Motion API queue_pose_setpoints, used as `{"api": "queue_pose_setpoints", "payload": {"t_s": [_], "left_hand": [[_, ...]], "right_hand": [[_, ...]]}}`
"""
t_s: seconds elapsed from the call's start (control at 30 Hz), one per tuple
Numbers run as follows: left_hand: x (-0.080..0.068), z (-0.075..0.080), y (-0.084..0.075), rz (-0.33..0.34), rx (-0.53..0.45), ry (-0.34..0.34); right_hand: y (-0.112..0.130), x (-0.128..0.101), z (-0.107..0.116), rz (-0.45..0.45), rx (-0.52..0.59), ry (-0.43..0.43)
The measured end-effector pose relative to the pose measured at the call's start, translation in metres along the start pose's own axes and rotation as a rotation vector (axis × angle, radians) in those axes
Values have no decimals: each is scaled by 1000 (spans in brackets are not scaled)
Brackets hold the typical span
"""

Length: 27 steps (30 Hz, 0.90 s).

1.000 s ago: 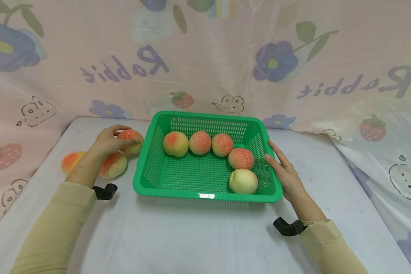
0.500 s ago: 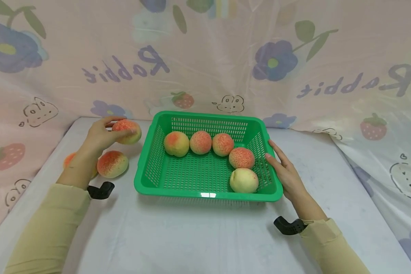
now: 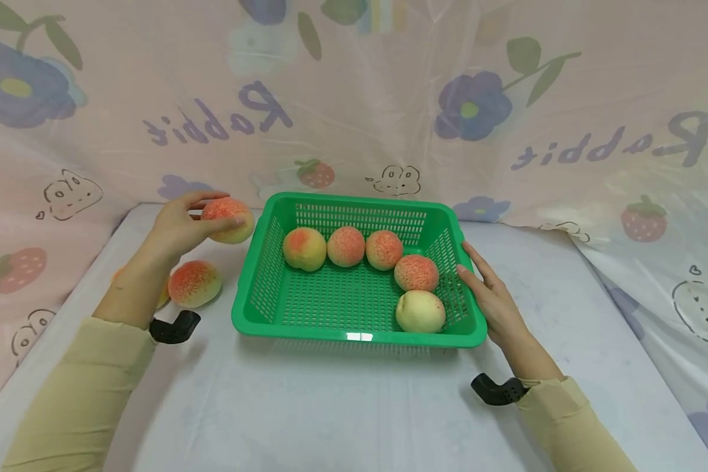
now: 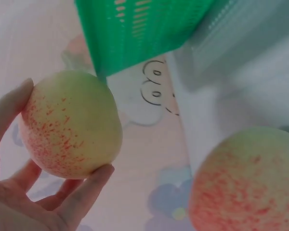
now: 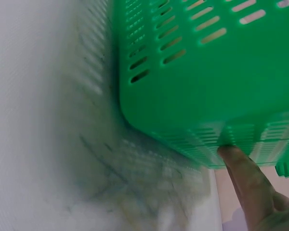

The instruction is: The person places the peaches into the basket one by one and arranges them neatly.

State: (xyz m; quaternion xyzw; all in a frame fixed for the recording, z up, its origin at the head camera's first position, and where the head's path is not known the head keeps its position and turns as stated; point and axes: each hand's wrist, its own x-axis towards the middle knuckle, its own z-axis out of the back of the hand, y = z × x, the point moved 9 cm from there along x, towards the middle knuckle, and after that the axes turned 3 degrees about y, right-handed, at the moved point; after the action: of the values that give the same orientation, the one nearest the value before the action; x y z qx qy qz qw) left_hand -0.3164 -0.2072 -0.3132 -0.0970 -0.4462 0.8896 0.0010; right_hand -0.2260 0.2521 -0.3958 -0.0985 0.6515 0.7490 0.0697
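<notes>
My left hand point(image 3: 179, 226) grips a red-and-yellow peach point(image 3: 229, 221) between thumb and fingers, held up just left of the green basket point(image 3: 354, 337). In the left wrist view that peach point(image 4: 70, 125) shows its pale side, with thumb and fingertips round it. Under my left wrist lies another peach point(image 3: 195, 284), and an orange one point(image 3: 163, 296) is mostly hidden behind the forearm. My right hand point(image 3: 495, 301) rests against the basket's right side with its fingers extended. The right wrist view shows a finger point(image 5: 248, 180) touching the slotted wall.
Inside the basket, a row of peaches curves along the back and right: a yellow one point(image 3: 304, 249), several reddish ones point(image 3: 383, 250) and a pale one point(image 3: 420, 311) at the front right. A white cloth covers the table point(image 3: 354, 413). A printed curtain point(image 3: 354, 98) hangs behind.
My left hand has lifted the peach off the table, first drawing it slightly left, then moving it up and right toward the basket's rim. The right hand and basket have stayed put.
</notes>
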Motion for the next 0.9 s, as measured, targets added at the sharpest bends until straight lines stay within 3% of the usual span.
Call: {"api": "queue_pose_setpoints", "payload": {"t_s": [0.3, 0.9], "left_hand": [[-9, -11, -30, -61, 23, 38], [-14, -56, -74, -216, 121, 244]], "right_hand": [[0, 1, -3, 6, 16, 5], [-2, 0, 0, -6, 10, -13]]}}
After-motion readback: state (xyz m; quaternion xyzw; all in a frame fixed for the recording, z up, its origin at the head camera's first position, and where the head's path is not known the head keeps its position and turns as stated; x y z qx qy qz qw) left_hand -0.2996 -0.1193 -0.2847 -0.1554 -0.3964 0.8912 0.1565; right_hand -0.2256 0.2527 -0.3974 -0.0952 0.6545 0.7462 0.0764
